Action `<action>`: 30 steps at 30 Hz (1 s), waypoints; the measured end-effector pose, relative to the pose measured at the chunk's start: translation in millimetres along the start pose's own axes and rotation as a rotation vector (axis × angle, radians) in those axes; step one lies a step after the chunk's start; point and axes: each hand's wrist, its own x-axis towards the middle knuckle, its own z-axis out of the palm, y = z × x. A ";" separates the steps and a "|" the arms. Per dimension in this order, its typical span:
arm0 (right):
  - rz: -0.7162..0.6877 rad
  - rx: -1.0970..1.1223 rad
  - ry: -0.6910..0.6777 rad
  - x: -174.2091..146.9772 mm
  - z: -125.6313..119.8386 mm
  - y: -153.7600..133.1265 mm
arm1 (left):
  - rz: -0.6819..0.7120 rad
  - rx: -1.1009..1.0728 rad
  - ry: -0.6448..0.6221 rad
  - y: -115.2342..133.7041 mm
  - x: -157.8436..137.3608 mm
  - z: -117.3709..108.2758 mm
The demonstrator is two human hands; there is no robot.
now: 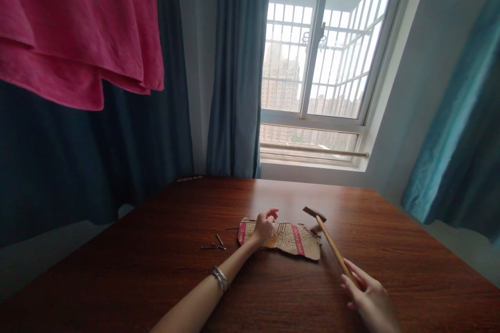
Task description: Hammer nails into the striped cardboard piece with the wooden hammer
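My right hand (pixel 365 289) is wrapped round the lower end of the wooden handle of a hammer (pixel 332 244). The hammer's dark head is raised in the air, to the right of a piece of cardboard (pixel 310 250). This flat, ragged-edged piece lies on the table, dotted with many small holes and crossed by pink patterned bands. Several nails (pixel 282 227) stand in it near the middle, and more dark nails line its right edge. Over its left part is my left hand (pixel 265 226), fingers curled together; whatever they pinch is too small or hidden to make out.
Several loose nails (pixel 219 242) lie on the brown wooden table (pixel 156 270) left of the cardboard. Blue curtains (pixel 238 62) hang behind, beside a barred window (pixel 312 62). A pink cloth (pixel 78 26) hangs at upper left.
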 end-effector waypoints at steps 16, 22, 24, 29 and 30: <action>-0.211 -0.674 0.152 20.7 -31.5 50.5 | -0.006 -0.106 0.139 -11.3 3.6 0.7; -0.297 -0.747 0.173 24.0 -27.4 70.6 | 0.014 -0.090 0.169 -10.8 3.2 -0.6; -0.311 -0.763 0.172 23.7 -27.1 71.2 | 0.012 -0.078 0.186 -10.2 2.3 -1.2; -0.254 -0.759 0.165 19.0 -28.7 59.7 | 0.042 -0.050 0.201 -4.3 -2.5 -0.6; -0.228 -0.752 0.161 17.9 -29.2 56.6 | 0.047 -0.039 0.184 -1.2 -2.6 -1.5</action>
